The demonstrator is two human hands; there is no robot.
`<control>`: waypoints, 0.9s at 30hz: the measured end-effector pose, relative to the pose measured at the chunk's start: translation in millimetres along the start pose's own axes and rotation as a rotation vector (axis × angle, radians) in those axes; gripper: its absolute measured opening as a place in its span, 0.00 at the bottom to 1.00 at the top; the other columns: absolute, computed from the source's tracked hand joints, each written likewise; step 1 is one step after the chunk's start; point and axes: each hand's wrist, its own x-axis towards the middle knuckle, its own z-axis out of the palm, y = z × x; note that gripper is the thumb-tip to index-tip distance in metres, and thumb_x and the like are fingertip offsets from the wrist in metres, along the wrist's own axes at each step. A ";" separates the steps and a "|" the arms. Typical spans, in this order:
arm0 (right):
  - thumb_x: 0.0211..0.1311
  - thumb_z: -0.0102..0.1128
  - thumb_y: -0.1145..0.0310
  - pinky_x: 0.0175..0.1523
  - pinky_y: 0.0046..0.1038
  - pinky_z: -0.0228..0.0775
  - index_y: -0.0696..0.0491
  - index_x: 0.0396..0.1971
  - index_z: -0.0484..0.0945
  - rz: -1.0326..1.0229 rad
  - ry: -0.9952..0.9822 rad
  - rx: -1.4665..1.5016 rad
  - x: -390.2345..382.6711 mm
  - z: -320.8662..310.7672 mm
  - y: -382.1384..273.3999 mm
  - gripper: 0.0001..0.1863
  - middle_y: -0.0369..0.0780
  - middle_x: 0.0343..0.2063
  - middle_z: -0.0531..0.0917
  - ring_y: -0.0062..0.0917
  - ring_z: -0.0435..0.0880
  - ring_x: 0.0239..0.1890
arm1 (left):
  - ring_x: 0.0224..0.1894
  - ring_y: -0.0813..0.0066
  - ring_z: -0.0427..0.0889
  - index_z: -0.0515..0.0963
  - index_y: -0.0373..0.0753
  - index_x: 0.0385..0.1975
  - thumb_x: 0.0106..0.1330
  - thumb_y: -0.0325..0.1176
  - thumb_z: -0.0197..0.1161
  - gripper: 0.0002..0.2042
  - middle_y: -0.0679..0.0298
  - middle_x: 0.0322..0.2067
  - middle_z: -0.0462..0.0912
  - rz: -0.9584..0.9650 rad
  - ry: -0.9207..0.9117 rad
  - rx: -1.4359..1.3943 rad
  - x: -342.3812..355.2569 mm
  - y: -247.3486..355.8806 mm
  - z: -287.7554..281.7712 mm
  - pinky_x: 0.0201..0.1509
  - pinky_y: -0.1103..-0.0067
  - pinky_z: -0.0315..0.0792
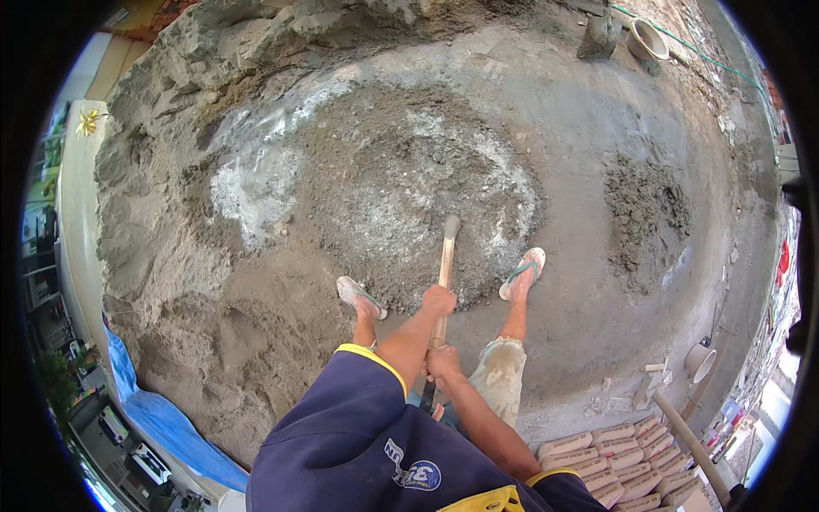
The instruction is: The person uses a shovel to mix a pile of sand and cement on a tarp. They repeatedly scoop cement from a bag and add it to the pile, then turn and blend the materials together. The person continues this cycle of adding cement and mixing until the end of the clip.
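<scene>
My left hand [439, 300] is closed round the pale wooden handle [445, 266] of a long tool, and my right hand [442, 363] grips it lower in the picture, closer to my body. The tool's far end sits in a round patch of grey, gravelly mix [384, 154] streaked with white powder; its head is buried or hidden. My feet, in flip-flops, stand apart at the patch's near edge, one on each side of the handle.
Sand [153, 222] is heaped left and behind, with a blue tarp [145, 410] alongside. A wet mix pile [644, 222] lies right. Buckets [647, 41] stand back right; another pot [699, 363], stacked sacks [618, 461] and a pole [691, 435] are front right.
</scene>
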 end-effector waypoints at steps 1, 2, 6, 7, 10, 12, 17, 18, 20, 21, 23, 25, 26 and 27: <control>0.50 0.59 0.72 0.13 0.28 0.56 0.63 0.15 0.76 0.031 0.019 -0.034 -11.6 -1.3 -18.3 0.10 0.40 0.10 0.74 0.24 0.71 0.10 | 0.44 0.51 0.82 0.79 0.29 0.36 0.55 0.35 0.63 0.15 0.45 0.35 0.82 0.088 -0.079 0.077 0.3 6.5 -12.1 0.49 0.65 0.75; 0.50 0.60 0.72 0.13 0.27 0.54 0.63 0.20 0.76 0.070 0.021 -0.028 -26.8 -4.0 -34.1 0.09 0.40 0.11 0.74 0.23 0.71 0.10 | 0.41 0.52 0.83 0.79 0.29 0.33 0.54 0.33 0.63 0.13 0.46 0.31 0.83 0.158 -0.097 0.149 -2.8 12.1 -23.3 0.46 0.65 0.77; 0.50 0.60 0.70 0.12 0.26 0.53 0.62 0.23 0.75 0.029 -0.096 -0.229 -98.6 -23.1 -79.9 0.10 0.40 0.12 0.75 0.22 0.70 0.10 | 0.24 0.65 0.80 0.76 0.33 0.26 0.54 0.24 0.59 0.02 0.56 0.20 0.78 -0.142 -0.270 -1.000 -42.5 15.9 -59.8 0.28 0.69 0.77; 0.50 0.61 0.68 0.12 0.26 0.52 0.62 0.22 0.75 0.027 -0.092 -0.320 -116.5 -31.9 -89.7 0.11 0.40 0.12 0.75 0.21 0.69 0.09 | 0.24 0.65 0.79 0.75 0.34 0.26 0.55 0.24 0.58 0.02 0.57 0.20 0.77 -0.166 -0.312 -1.125 -50.5 16.0 -73.1 0.29 0.68 0.77; 0.46 0.62 0.67 0.16 0.31 0.61 0.64 0.22 0.75 0.001 -0.154 -0.617 -166.5 -58.3 -101.8 0.13 0.42 0.11 0.75 0.27 0.72 0.11 | 0.24 0.65 0.77 0.69 0.37 0.31 0.59 0.25 0.57 0.04 0.59 0.21 0.75 -0.252 -0.414 -1.419 -65.9 16.8 -116.8 0.33 0.64 0.77; 0.44 0.62 0.65 0.27 0.36 0.71 0.66 0.27 0.75 -0.216 -0.165 -0.863 -192.0 -82.0 -93.6 0.17 0.49 0.16 0.79 0.37 0.80 0.20 | 0.25 0.65 0.77 0.70 0.37 0.34 0.61 0.26 0.57 0.04 0.59 0.23 0.75 -0.248 -0.291 -1.466 -67.1 13.5 -150.1 0.33 0.64 0.78; 0.47 0.61 0.66 0.41 0.41 0.73 0.64 0.38 0.72 -0.458 -0.002 -1.017 -176.6 -144.9 -33.2 0.20 0.56 0.29 0.81 0.48 0.83 0.35 | 0.24 0.68 0.74 0.68 0.38 0.31 0.61 0.30 0.56 0.05 0.61 0.25 0.71 -0.191 0.048 -1.538 -56.1 -12.3 -216.4 0.29 0.67 0.76; 0.48 0.62 0.66 0.42 0.42 0.73 0.63 0.40 0.71 -0.493 0.001 -1.044 -152.8 -148.7 -24.6 0.21 0.57 0.31 0.81 0.49 0.82 0.36 | 0.24 0.68 0.73 0.68 0.37 0.31 0.60 0.29 0.56 0.05 0.61 0.25 0.71 -0.125 0.088 -1.550 -57.4 -16.1 -223.1 0.29 0.67 0.75; 0.49 0.62 0.66 0.42 0.45 0.73 0.59 0.41 0.69 -0.547 0.090 -1.091 -94.1 -139.7 -14.5 0.20 0.55 0.31 0.82 0.50 0.82 0.36 | 0.23 0.68 0.73 0.68 0.37 0.30 0.58 0.28 0.55 0.04 0.61 0.24 0.70 0.038 0.239 -1.595 -67.7 -21.1 -242.4 0.27 0.67 0.74; 0.50 0.63 0.66 0.43 0.46 0.73 0.57 0.41 0.68 -0.627 0.121 -1.060 -63.2 -129.3 -15.7 0.20 0.53 0.32 0.81 0.50 0.82 0.37 | 0.23 0.68 0.72 0.68 0.37 0.30 0.57 0.27 0.54 0.04 0.60 0.24 0.70 0.105 0.300 -1.628 -75.9 -19.0 -256.3 0.27 0.68 0.73; 0.51 0.62 0.68 0.43 0.47 0.73 0.55 0.41 0.67 -0.814 0.196 -1.011 -15.6 -99.8 -27.7 0.19 0.51 0.35 0.81 0.49 0.81 0.37 | 0.22 0.69 0.72 0.67 0.37 0.29 0.55 0.27 0.55 0.05 0.61 0.22 0.69 0.306 0.405 -1.658 -103.8 -14.1 -297.5 0.26 0.69 0.72; 0.51 0.63 0.68 0.43 0.45 0.74 0.54 0.41 0.66 -0.975 0.241 -0.964 10.3 -56.7 -55.7 0.19 0.48 0.39 0.80 0.48 0.81 0.39 | 0.21 0.71 0.71 0.68 0.37 0.27 0.54 0.26 0.56 0.04 0.64 0.22 0.69 0.541 0.528 -1.624 -141.9 -7.8 -350.8 0.26 0.72 0.72; 0.51 0.63 0.68 0.43 0.45 0.74 0.54 0.41 0.66 -1.099 0.210 -0.879 12.4 -35.1 -74.1 0.19 0.48 0.39 0.80 0.48 0.81 0.39 | 0.22 0.73 0.72 0.68 0.37 0.27 0.56 0.27 0.57 0.05 0.64 0.22 0.69 0.629 0.588 -1.626 -162.9 -4.1 -379.4 0.27 0.74 0.72; 0.51 0.63 0.67 0.43 0.45 0.75 0.54 0.40 0.65 -1.174 0.184 -0.820 8.5 -14.0 -93.7 0.20 0.48 0.39 0.80 0.48 0.82 0.38 | 0.23 0.75 0.73 0.68 0.37 0.27 0.58 0.28 0.59 0.06 0.65 0.23 0.69 0.774 0.678 -1.564 -181.1 1.3 -403.4 0.27 0.76 0.72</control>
